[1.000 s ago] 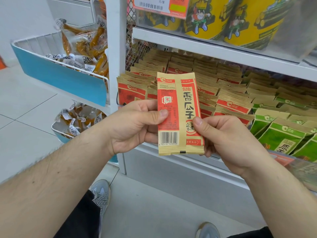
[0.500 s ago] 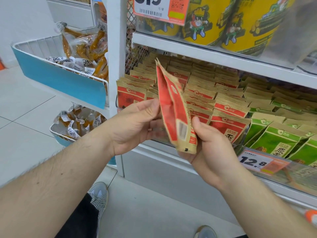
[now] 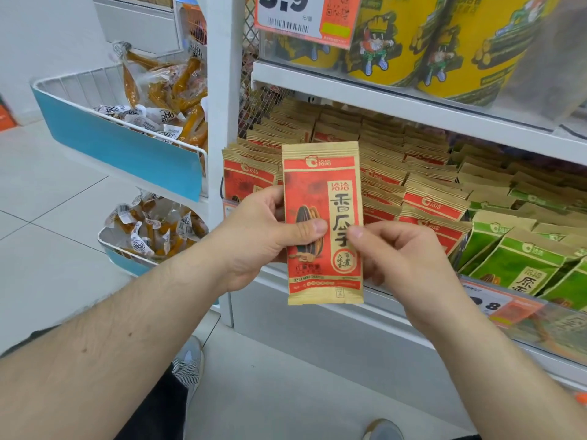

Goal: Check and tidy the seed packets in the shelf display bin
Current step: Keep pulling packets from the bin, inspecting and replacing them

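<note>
Wire baskets (image 3: pixel 95 87): two, hung one above the other left of the shelf's white upright, each with a blue front panel; clear-wrapped orange snack pieces lie piled in both.
Left hand (image 3: pixel 254 239): grips the held packet's left edge, thumb flat across the printed sunflower seed, fingers curled behind.
Held packet (image 3: pixel 324 198): one red-and-kraft seed packet, upright in front of the shelf's left end, long axis vertical, top seal up, printed front facing the camera. Writing: 洽洽 in the top band, and large 香瓜子 running down a kraft strip on its right side.
Right hand (image 3: pixel 403 258): pinches the packet's right edge low down, thumb tip on the front, the other fingers curled behind.
Red packets (image 3: pixel 435 201): several rows leaning back in the shelf display bin (image 3: pixel 540 325), filling its left part; too overlapped to count.
Price tag (image 3: pixel 305 17): on the upper shelf's edge, reading ".9" above a barcode.
Green packets (image 3: pixel 521 258): same maker's logo, at the bin's right end; 原 is readable on one.
Yellow tubs (image 3: pixel 470 42): three in view on the upper shelf, each with a cartoon figure.
</note>
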Demonstrator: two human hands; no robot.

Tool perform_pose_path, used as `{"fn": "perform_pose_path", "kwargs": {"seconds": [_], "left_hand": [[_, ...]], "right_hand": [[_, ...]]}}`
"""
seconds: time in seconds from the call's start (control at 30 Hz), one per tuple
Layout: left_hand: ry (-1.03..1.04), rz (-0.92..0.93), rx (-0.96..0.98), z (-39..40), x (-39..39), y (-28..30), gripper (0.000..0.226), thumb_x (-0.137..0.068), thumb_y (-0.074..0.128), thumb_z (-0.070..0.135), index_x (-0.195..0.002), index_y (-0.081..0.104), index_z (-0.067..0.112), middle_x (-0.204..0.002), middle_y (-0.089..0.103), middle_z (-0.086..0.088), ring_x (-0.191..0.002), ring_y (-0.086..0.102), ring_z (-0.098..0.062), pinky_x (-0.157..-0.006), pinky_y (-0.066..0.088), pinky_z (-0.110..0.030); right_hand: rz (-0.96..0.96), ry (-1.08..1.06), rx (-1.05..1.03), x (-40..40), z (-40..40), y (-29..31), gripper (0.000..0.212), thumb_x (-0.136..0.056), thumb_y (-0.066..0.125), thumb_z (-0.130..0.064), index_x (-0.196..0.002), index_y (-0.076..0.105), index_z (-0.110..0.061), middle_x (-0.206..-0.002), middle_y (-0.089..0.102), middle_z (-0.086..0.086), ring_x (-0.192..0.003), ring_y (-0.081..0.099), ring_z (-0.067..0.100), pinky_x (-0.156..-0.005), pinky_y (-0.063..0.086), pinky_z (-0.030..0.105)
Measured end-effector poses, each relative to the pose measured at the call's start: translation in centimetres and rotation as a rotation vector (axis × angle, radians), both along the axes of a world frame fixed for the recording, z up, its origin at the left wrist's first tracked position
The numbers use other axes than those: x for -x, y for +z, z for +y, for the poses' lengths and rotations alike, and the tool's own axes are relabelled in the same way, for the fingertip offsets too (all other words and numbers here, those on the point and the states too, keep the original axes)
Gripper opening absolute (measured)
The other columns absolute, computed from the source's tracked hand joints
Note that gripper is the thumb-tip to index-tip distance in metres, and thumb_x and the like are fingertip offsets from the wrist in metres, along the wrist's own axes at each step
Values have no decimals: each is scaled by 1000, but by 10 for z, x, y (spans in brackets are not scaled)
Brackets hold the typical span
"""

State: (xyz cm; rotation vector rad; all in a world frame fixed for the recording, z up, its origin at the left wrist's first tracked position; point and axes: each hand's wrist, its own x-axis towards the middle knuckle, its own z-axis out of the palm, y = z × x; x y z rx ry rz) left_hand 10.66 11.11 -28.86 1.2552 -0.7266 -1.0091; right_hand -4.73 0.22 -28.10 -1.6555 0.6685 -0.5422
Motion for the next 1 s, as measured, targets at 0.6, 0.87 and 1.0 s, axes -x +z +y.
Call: {"fn": "perform_pose_path", "kwargs": {"seconds": [0.6, 0.87, 1.0], "left_hand": [[-138, -340, -82, 4, -2, 3, 44, -71, 80, 8, -111, 65, 15, -105, 74, -7, -98, 71, -24, -83, 59, -43], [-183, -495, -47, 7, -5, 13, 30, -76, 74, 26, -104, 68, 18, -99, 75, -1, -91, 72, -17, -79, 60, -37], [217, -674, 114, 0, -24, 27, 29, -83, 58, 48, -92, 70, 23, -88, 71, -3, -87, 68, -19, -80, 57, -37]], "right_hand": [[-140, 40, -100, 1, -6, -6, 24, -70, 68, -31, -88, 69, -15, -75, 71, 3, -60, 60, 13, -50, 45, 19], [-203, 78, -73, 4, -6, -3, 16, -76, 65, -30, -66, 67, -18, -63, 65, 13, -38, 43, 17, -39, 36, 22], [-351, 94, -65, 13, -14, 10, 31, -67, 77, -47, -69, 70, -17, -53, 62, 7, -36, 48, 15, -40, 40, 21]]}}
